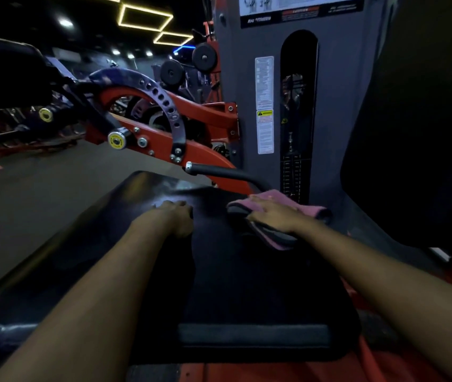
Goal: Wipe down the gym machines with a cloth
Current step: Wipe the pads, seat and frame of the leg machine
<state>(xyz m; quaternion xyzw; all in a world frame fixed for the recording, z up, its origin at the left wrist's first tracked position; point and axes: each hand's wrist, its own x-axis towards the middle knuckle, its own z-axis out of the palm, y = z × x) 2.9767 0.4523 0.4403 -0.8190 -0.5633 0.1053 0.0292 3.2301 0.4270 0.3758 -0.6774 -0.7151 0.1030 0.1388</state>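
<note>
Yellow hexagon-shaped strip lights (147, 19) glow on the dark ceiling. Round black weight plates (204, 57) hang far behind, above the grey rubber floor (40, 188).

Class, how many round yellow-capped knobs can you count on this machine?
2: one yellow-capped knob on the red frame beside the holed arc plate, another further left in shadow. More may be hidden.

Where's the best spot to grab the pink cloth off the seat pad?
On the cloth, probably the thick folded end past the fingertips of the right hand, which lies flat on its middle. That end bulges up from the seat pad, so pinch it from the left.
</note>
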